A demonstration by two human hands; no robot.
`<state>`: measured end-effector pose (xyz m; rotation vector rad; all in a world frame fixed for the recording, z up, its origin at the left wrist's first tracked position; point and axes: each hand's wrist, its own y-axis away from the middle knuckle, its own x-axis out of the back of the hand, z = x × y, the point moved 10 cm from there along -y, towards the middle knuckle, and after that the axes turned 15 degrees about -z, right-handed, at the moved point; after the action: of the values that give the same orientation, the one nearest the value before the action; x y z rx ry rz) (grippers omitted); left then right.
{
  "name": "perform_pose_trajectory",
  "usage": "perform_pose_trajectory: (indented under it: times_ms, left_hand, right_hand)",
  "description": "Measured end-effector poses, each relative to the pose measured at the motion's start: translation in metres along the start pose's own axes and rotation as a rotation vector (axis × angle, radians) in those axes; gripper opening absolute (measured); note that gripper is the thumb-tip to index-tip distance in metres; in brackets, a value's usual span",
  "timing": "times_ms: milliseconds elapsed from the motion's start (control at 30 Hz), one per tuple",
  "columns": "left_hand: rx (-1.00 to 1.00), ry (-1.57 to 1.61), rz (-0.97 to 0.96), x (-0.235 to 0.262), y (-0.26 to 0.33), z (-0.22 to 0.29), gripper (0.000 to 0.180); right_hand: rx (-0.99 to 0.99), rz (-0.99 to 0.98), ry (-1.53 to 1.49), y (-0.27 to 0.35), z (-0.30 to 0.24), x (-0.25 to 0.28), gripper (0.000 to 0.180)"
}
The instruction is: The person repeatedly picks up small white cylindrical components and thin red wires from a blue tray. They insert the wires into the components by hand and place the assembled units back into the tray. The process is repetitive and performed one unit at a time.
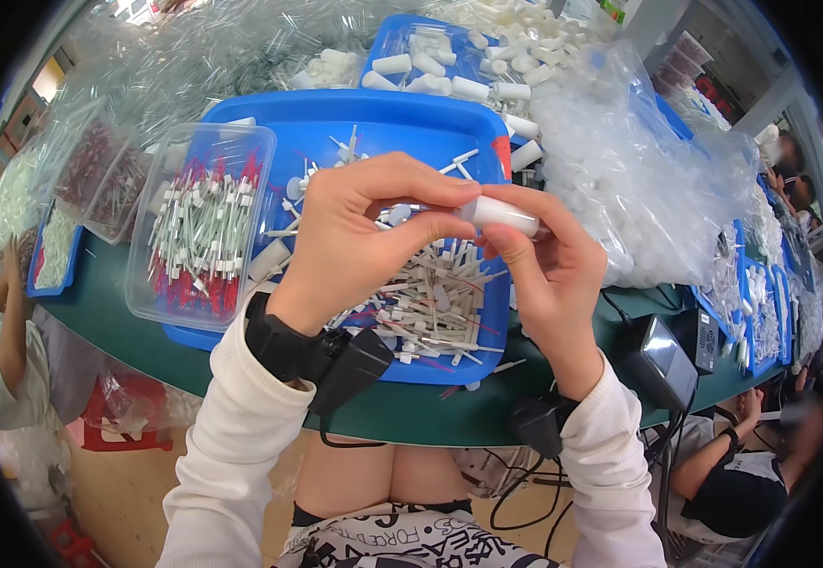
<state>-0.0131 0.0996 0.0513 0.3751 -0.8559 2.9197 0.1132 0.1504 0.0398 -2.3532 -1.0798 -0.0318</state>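
Both hands meet above the large blue tray [336,109] and share one short white plastic cylinder [511,218], lying nearly level. My right hand [558,270] grips its right end between thumb and fingers. At its left end, my left hand [359,218] pinches with thumb and index finger; a translucent part shows there, mostly hidden by the fingers. Below the hands, the tray holds a heap of thin white sticks [430,308] with some pink wires. A clear plastic box [137,293] of similar white-tipped, pink-ended pieces overlaps the tray's left side.
Behind stand a smaller blue tray [371,66] of white cylinders and a pile of clear plastic [184,57]. At right are a big clear bag [610,208] and a black device [662,360] on the green table [430,421]. Cables hang below. Other people sit at both sides.
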Motion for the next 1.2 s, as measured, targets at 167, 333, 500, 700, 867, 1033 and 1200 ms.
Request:
perform_pose_trajectory:
  times_ms: [167, 333, 500, 700, 867, 1033, 1200]
  left_hand:
    - [-0.010, 0.134, 0.058, -0.001, -0.001, -0.004, 0.029]
    - [0.072, 0.309, 0.101, 0.000, -0.001, -0.009, 0.029]
    - [0.036, 0.305, 0.131, 0.003, -0.001, -0.007, 0.028]
    - [0.143, 0.221, 0.122, 0.003, 0.004, -0.017, 0.022]
    - [-0.002, -0.132, 0.104, 0.003, 0.004, 0.000, 0.021]
    - [-0.049, -0.312, 0.074, -0.002, 0.003, 0.011, 0.024]
    - [-0.007, 0.172, 0.123, -0.001, -0.001, -0.005, 0.043]
  right_hand:
    - [0.101, 0.011, 0.124, -0.002, -0.011, 0.002, 0.026]
    - [0.263, -0.047, 0.402, -0.004, -0.035, -0.002, 0.029]
    - [0.052, -0.011, -0.038, -0.005, -0.008, 0.001, 0.029]
    - [0.040, -0.004, 0.007, -0.002, -0.002, 0.002, 0.026]
    - [0.050, 0.008, 0.088, -0.002, -0.001, 0.003, 0.024]
    - [0.043, 0.023, 0.103, -0.001, 0.002, 0.006, 0.026]
    - [-0.013, -0.130, 0.330, -0.007, -0.006, -0.004, 0.021]
